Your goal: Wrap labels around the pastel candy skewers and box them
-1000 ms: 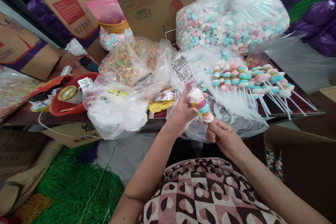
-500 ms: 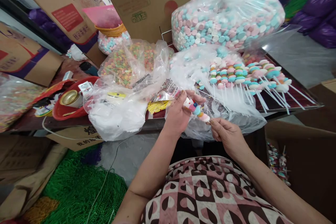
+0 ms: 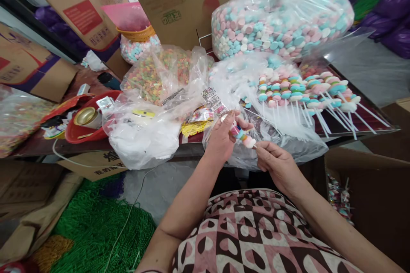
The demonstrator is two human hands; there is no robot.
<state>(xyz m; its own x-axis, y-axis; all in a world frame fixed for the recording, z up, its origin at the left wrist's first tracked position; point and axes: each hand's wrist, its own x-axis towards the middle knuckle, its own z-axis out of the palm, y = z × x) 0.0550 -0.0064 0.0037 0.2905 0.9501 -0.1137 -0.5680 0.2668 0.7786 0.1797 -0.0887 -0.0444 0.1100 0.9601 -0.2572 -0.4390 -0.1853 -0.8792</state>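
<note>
Just over the table's front edge, my left hand (image 3: 221,137) is wrapped round a marshmallow skewer (image 3: 245,138) in pink, blue, orange and white, its upper part seemingly in a printed wrapper. My right hand (image 3: 276,163) pinches at the skewer's lower end, where the stick would be; the fingers hide most of it. Beyond my left hand lie printed candy wrappers (image 3: 202,113) and a bundle of gold twist ties (image 3: 196,128). To the right, several finished-looking marshmallow skewers (image 3: 285,89) rest on clear plastic, white sticks toward me.
A large bag of marshmallows (image 3: 275,25) stands at the back, beside a bag of small gummies (image 3: 153,72). On the left sits a red basin (image 3: 72,130) with a metal bowl. An open carton (image 3: 368,192) at lower right contains wrapped skewers. Green cord (image 3: 105,230) heaps on the floor.
My left fingers have shifted slightly on the skewer, covering more of its upper part. The right hand keeps its pinch at the lower end. The view has moved a little.
</note>
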